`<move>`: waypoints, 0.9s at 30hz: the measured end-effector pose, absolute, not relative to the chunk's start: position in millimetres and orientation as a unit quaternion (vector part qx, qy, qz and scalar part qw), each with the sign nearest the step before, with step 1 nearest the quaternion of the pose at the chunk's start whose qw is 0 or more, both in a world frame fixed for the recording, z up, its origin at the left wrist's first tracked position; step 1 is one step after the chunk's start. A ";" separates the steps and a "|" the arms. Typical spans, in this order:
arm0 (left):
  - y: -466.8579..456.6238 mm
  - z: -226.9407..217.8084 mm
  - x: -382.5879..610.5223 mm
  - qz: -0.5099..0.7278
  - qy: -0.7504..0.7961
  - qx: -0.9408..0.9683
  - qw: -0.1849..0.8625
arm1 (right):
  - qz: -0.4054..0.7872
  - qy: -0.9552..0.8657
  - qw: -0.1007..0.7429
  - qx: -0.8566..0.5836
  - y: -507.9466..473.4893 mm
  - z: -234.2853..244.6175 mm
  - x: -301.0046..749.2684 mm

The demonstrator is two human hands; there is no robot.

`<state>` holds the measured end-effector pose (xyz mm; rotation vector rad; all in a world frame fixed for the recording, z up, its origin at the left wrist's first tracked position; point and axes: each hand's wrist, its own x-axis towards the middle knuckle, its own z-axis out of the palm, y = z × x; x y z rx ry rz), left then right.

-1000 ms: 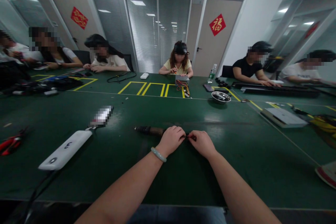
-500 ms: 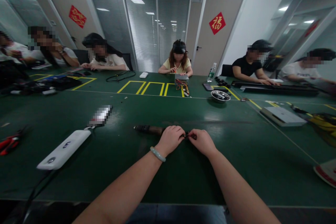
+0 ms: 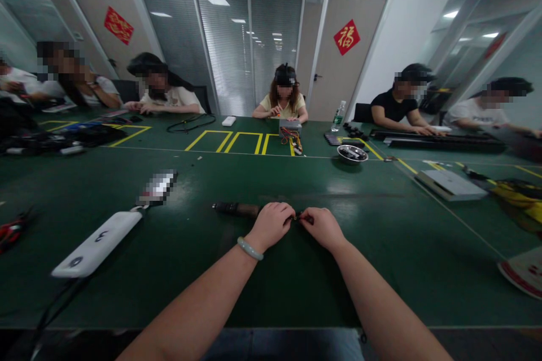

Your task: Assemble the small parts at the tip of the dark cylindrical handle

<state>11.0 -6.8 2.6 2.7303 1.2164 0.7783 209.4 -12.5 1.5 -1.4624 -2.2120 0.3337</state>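
Note:
A dark cylindrical tool point(image 3: 239, 210) with a black ribbed front end and a small metal tip lies across the green table in front of me. My left hand point(image 3: 273, 224), with a pale green bangle at the wrist, is closed over its right end. The covered part of the tool is hidden. A little to the right, my right hand point(image 3: 322, 227) pinches something small and dark at its fingertips, too small to name. A tiny yellowish glint shows in the narrow gap between the two hands.
On the left lie a white power bank point(image 3: 99, 243) with cables, a phone point(image 3: 158, 187) and red-handled pliers point(image 3: 12, 232). A metal bowl point(image 3: 352, 154) of dark parts, a water bottle point(image 3: 339, 117) and a flat silver box point(image 3: 451, 184) stand farther off. Several people sit opposite.
My fingertips have drawn slightly apart, showing a small yellowish glint between them. The whole view has shifted a little, moving most things leftward in the picture.

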 end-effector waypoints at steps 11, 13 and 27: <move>-0.1 3.7 2.6 0.231 0.373 0.897 0.050 | 0.111 -0.816 0.234 -0.517 -14.7 1.7 207.4; -0.7 4.7 -0.3 0.227 0.364 0.901 0.057 | 0.116 -0.821 0.231 -0.509 -15.1 1.7 206.7; -4.6 6.7 -2.7 0.220 0.360 0.905 0.052 | 0.123 -0.824 0.241 -0.498 -11.5 -3.8 209.6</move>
